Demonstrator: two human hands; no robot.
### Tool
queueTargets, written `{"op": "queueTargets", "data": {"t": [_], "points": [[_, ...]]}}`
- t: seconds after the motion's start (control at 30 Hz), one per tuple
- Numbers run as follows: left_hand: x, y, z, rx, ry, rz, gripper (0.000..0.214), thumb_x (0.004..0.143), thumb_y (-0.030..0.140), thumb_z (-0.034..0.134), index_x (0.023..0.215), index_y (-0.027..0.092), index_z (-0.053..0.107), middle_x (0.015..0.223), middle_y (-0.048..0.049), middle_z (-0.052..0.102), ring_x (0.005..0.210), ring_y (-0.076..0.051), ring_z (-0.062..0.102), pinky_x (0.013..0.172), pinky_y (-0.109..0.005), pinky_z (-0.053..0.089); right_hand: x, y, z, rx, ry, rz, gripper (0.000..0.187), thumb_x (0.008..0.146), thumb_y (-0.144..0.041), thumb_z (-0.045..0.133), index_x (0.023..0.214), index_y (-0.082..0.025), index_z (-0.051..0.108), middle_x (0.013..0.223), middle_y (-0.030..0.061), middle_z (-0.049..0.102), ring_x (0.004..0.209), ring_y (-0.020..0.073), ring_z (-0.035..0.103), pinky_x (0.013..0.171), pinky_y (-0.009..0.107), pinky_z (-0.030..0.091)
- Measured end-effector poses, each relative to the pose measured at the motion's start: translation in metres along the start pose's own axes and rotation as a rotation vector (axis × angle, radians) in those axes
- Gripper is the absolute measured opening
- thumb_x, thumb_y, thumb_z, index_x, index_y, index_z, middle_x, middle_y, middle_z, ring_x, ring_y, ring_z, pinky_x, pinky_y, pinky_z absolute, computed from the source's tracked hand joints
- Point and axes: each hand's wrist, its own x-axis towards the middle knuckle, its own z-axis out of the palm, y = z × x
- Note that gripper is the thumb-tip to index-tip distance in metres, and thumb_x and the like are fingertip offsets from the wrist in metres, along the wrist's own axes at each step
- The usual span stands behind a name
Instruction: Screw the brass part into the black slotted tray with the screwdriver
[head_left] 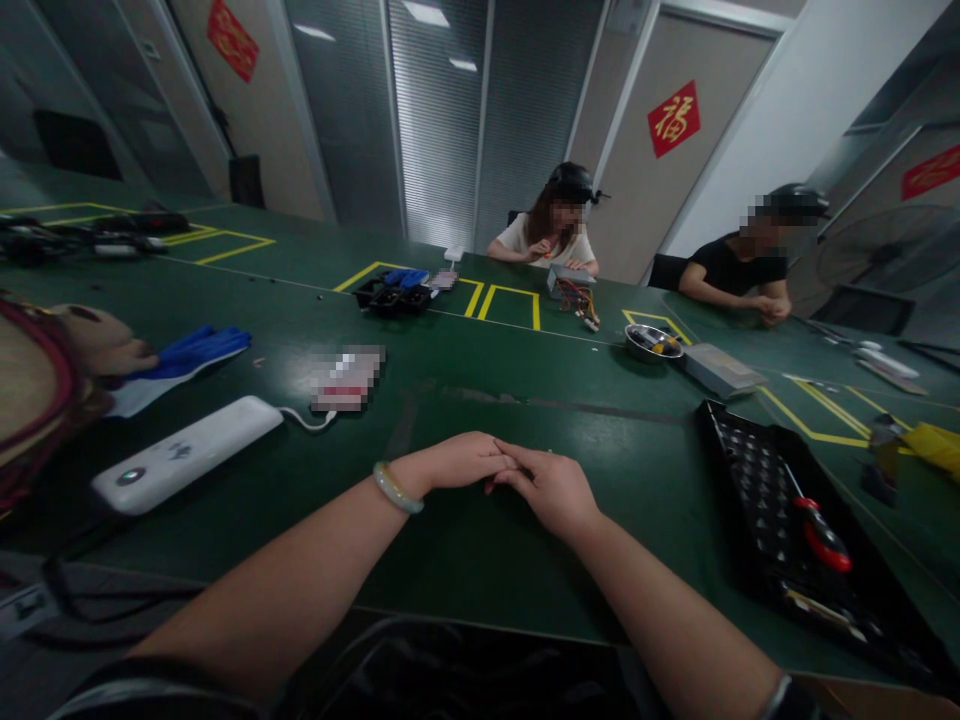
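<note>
My left hand and my right hand meet over the green table in front of me. The fingers of my left hand are together and reach into the grasp of my right hand, whose thumb and fingers close around their tips. No object shows between them, and part of the fingers is hidden. A pale bangle circles my left wrist. To the right of my hands lies an open black tool case with a red and black screwdriver in it.
To the left lie a white power bank, a blurred-out device on its cable, and a blue glove. Farther off stand a metal bowl and a grey box. Two people sit across; one handles a metal unit with wires.
</note>
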Motion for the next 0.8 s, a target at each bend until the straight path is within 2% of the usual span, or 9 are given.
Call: {"op": "queueTargets", "data": {"t": [0.17,0.4,0.53,0.67,0.8], "points": [[0.002,-0.002,0.000,-0.003,-0.018,-0.028,0.040,0.096,0.038,0.044,0.069,0.018,0.065,0.065,0.0004,0.063,0.065,-0.015,0.060,0.069,-0.025,0.044,-0.001,-0.001,-0.001,-0.023,-0.013,-0.007,0.044,0.100,-0.045,0.053,0.142,-0.033,0.055,0.124,0.0014,0.074,0.109,0.0238,0.072,0.098,0.040,0.054],[0.001,0.000,0.000,0.023,-0.020,-0.065,0.032,0.095,0.033,0.047,0.082,0.018,0.073,0.067,0.0011,0.066,0.067,-0.014,0.062,0.069,-0.024,0.044,-0.002,-0.002,-0.003,-0.009,-0.026,-0.030,0.042,0.102,-0.037,0.050,0.143,-0.033,0.054,0.127,0.0013,0.073,0.110,0.0216,0.071,0.099,0.038,0.053],[0.001,0.003,-0.001,0.036,-0.019,-0.073,0.035,0.099,0.036,0.045,0.093,0.018,0.075,0.068,0.0009,0.067,0.067,-0.015,0.063,0.068,-0.024,0.044,-0.004,-0.001,-0.006,0.011,-0.015,-0.020,0.039,0.103,-0.032,0.045,0.140,-0.034,0.058,0.115,-0.0005,0.077,0.100,0.0201,0.074,0.094,0.038,0.055],[-0.002,0.006,-0.003,0.113,-0.019,-0.040,0.046,0.101,0.051,0.046,0.096,0.017,0.077,0.071,-0.0013,0.068,0.067,-0.015,0.064,0.069,-0.025,0.044,-0.006,0.006,-0.018,0.038,0.070,0.045,0.037,0.104,-0.032,0.040,0.134,-0.034,0.062,0.115,-0.0031,0.077,0.104,0.0176,0.073,0.097,0.036,0.054],[-0.005,0.009,-0.006,0.183,-0.007,0.022,0.040,0.101,0.049,0.049,0.114,0.021,0.075,0.096,-0.0036,0.075,0.076,-0.014,0.068,0.073,-0.026,0.046,-0.022,0.021,-0.044,0.022,0.251,0.178,0.039,0.103,-0.042,0.041,0.132,-0.030,0.064,0.123,0.0017,0.074,0.110,0.0228,0.071,0.095,0.040,0.054]]}}
